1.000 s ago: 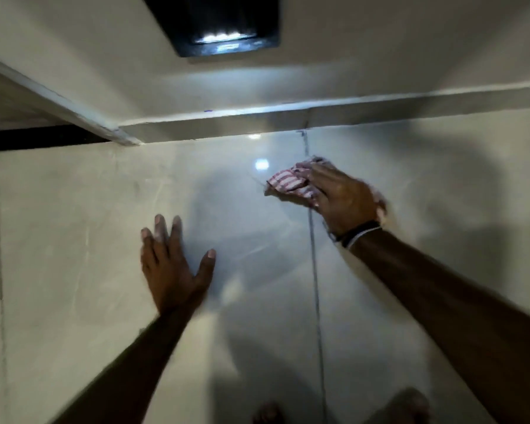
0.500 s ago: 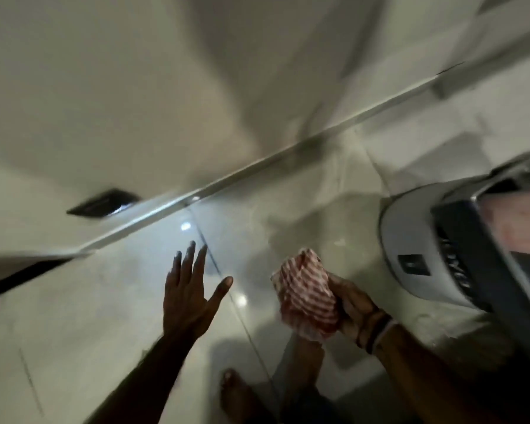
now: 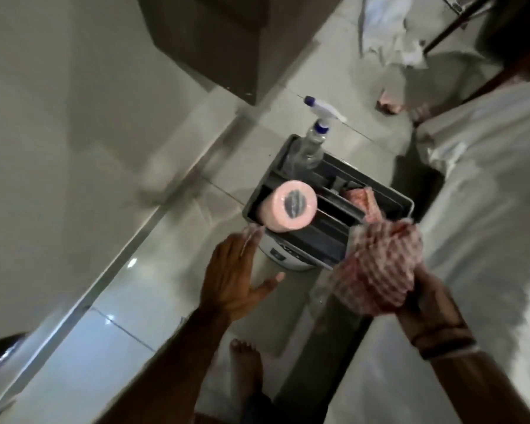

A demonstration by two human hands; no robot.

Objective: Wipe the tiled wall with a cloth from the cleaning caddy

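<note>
My right hand grips a red-and-white checked cloth, bunched up just over the near right corner of the grey cleaning caddy. My left hand hovers open, fingers spread, at the caddy's near left edge, close to a pink paper roll. A clear spray bottle with a white and blue trigger stands in the caddy's far corner. A second red-patterned cloth lies inside the caddy. The tiled wall runs along the left.
The caddy rests on a white appliance. A dark box-shaped fixture sits at the top. White fabric covers the right side. Another person's foot shows at the upper right; my own bare foot is below.
My view swung from the wall down to the caddy. My right hand pulled the cloth off the tiles and carried it over the caddy; my left hand left the wall and moved beside the caddy.
</note>
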